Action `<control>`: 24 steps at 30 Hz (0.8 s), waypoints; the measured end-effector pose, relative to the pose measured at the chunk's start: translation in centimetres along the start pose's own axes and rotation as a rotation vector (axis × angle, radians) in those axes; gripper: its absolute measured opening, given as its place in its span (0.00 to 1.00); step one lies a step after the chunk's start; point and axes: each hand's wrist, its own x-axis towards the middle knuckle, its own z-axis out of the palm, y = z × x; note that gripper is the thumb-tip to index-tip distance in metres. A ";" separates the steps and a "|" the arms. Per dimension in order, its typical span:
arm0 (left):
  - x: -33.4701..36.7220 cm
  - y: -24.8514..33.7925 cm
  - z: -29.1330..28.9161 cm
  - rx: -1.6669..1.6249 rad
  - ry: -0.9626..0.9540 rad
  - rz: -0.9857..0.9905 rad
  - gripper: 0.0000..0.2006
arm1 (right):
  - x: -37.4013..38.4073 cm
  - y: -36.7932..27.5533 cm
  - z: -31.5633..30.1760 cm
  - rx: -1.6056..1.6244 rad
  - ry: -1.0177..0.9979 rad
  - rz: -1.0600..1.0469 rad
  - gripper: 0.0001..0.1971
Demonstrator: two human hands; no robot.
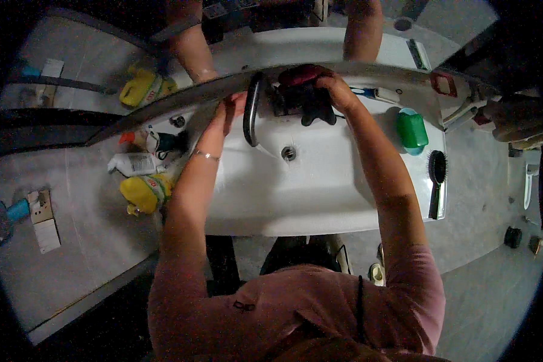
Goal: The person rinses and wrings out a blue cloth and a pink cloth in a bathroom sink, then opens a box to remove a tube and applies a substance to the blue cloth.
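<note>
Where right grip (336, 92) reaches, dark-red item (303, 74) lies just leftward.

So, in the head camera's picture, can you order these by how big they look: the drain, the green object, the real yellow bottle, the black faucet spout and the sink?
1. Sink
2. Yellow bottle
3. Green object and faucet spout: unsure; the spout looks longer but thinner
4. Drain

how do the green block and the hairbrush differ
The green block is short and broad; the hairbrush is long and slim. The block is green, the hairbrush black. The block sits on something pale blue, the hairbrush directly on the sink. Both are at the right end.
</note>
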 end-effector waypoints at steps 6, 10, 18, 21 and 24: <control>6.0 -0.2 1.5 -0.091 -0.068 0.087 0.17 | 3.5 1.3 1.9 -0.051 0.030 -0.134 0.13; 9.1 -0.9 0.3 -0.105 -0.074 0.104 0.16 | 6.4 4.1 -0.1 -0.143 0.140 -0.220 0.13; 14.3 -0.8 -4.3 -0.118 -0.091 0.113 0.15 | 8.5 4.3 -1.6 -0.321 0.393 -0.176 0.10; 17.1 -2.9 -1.6 -0.144 -0.133 0.110 0.15 | 9.4 6.4 -6.2 -0.480 0.447 -0.299 0.12; 18.7 -7.7 -2.0 -0.177 -0.092 0.104 0.14 | 9.2 6.4 -5.2 -0.626 0.429 -0.306 0.15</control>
